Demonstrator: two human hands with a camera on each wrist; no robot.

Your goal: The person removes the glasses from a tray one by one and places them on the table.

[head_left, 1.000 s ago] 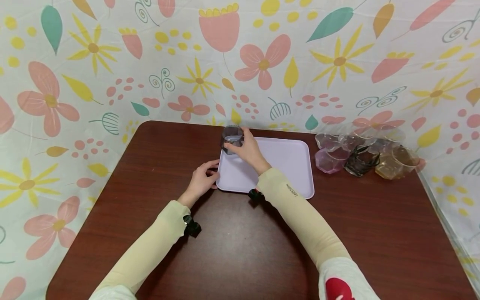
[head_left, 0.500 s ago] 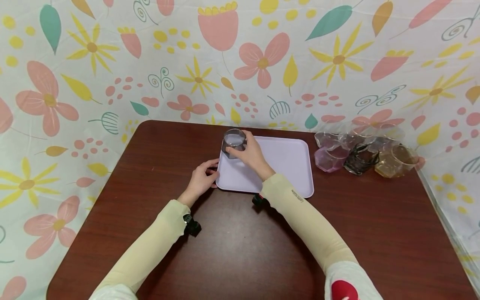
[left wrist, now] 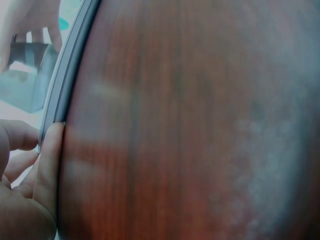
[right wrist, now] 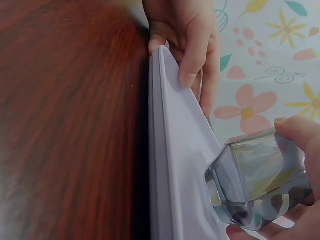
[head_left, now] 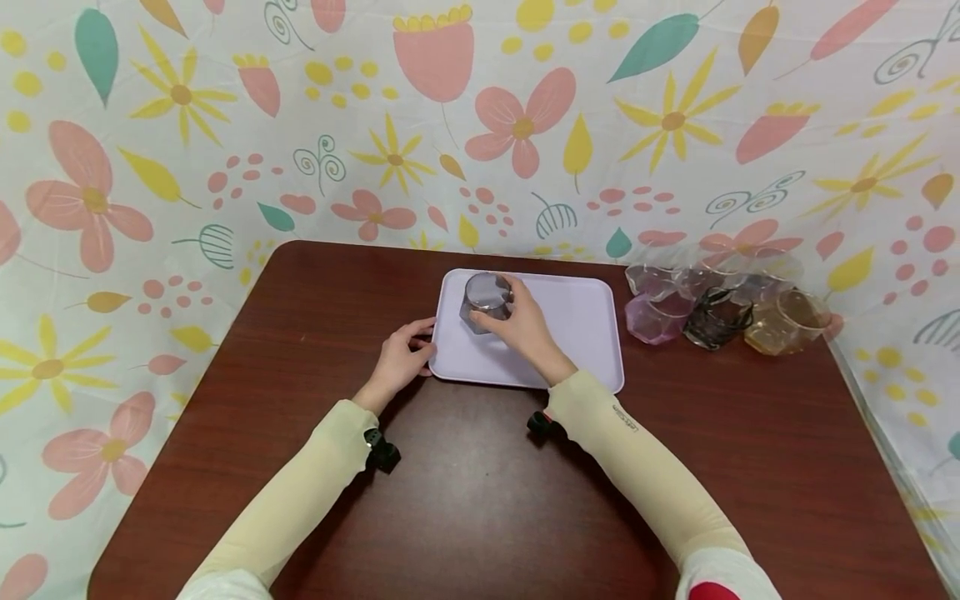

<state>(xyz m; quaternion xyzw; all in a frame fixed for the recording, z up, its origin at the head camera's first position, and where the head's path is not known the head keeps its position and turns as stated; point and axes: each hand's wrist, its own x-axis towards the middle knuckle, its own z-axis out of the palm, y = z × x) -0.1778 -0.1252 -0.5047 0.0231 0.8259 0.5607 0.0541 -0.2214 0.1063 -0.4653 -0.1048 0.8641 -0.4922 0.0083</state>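
A pale lilac tray (head_left: 573, 333) lies flat on the table. My left hand (head_left: 400, 360) holds its left edge near the front corner; the left wrist view shows fingers (left wrist: 49, 165) against the outside of the rim. With thumb and fingers my right hand (head_left: 528, 327) grips a grey faceted glass (head_left: 480, 317) over the tray's left part. Seen from the right wrist, the glass (right wrist: 265, 172) has its base close to the tray surface (right wrist: 192, 150); whether they touch, I cannot tell.
Several faceted glasses stand together at the table's back right: a purple glass (head_left: 658, 319), a dark glass (head_left: 716, 323) and an amber glass (head_left: 776, 329) in front, clear ones behind. A flower-patterned cloth (head_left: 420, 142) hangs behind the brown table (head_left: 465, 500).
My right hand has carried the grey glass from the tray's back left corner rightward and nearer to me. My left hand has stayed at the tray's edge.
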